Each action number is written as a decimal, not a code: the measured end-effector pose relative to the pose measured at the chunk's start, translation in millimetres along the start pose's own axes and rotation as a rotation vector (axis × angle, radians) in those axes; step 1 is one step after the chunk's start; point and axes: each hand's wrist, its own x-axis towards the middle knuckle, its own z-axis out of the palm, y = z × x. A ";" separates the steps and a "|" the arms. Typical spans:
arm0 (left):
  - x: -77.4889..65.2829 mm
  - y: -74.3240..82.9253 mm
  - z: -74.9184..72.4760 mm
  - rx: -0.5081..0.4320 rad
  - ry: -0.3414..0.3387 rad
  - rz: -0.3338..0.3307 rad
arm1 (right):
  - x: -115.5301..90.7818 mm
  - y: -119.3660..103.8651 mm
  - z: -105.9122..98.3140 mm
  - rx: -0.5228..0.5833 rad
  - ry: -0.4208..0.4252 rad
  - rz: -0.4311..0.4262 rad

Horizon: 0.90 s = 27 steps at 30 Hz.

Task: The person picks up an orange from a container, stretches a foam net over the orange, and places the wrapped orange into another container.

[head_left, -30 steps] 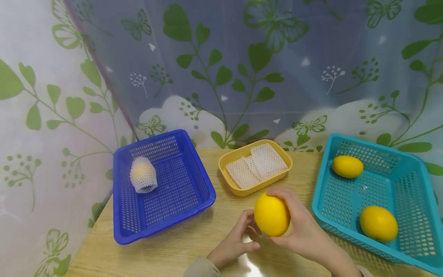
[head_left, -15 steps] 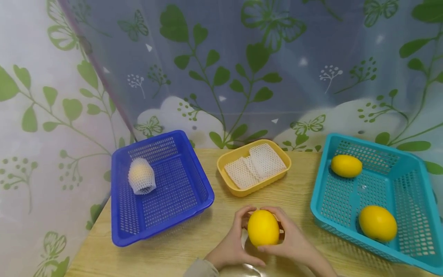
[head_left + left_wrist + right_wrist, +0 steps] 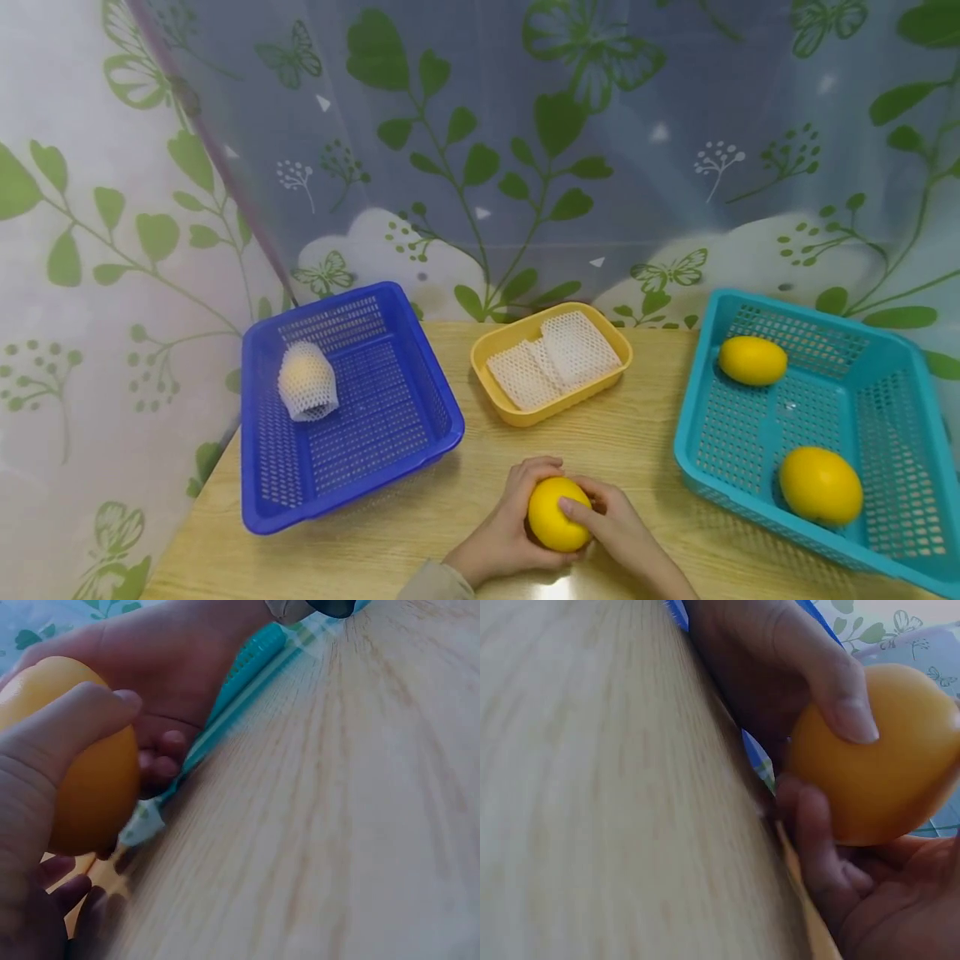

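Note:
Low in the middle of the head view, both hands hold a smooth, rounded yellow fruit (image 3: 553, 523) close over the wooden table. My left hand (image 3: 504, 535) grips its left side, the thumb lying across it in the left wrist view, where a dark nub shows at one end of the fruit (image 3: 97, 795). From the right, my right hand (image 3: 624, 533) holds it with the thumb pressed on the near face and the fingers partly hidden behind. In the right wrist view the left thumb and fingers curl around the fruit (image 3: 877, 765) as well.
A blue basket (image 3: 352, 479) at left holds one fruit in a white foam net (image 3: 307, 382). Behind the hands stands a yellow tray (image 3: 536, 414) with white foam nets (image 3: 577, 346). To the right, a teal basket (image 3: 693, 392) contains two yellow fruits (image 3: 821, 486).
The right hand has brought the yellow fruit down and left to the left hand. The left hand has closed around it, and the right thumb now lies over its face.

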 end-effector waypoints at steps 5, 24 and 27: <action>-0.6 1.6 -0.4 0.011 -0.019 -0.043 | 0.0 2.6 1.4 -0.064 0.036 0.031; 3.1 24.5 -8.0 -0.086 0.038 -0.047 | 1.5 6.6 6.7 0.054 0.178 0.151; 4.2 32.0 -11.0 -0.110 0.047 -0.027 | 1.5 7.2 7.7 0.059 0.203 0.139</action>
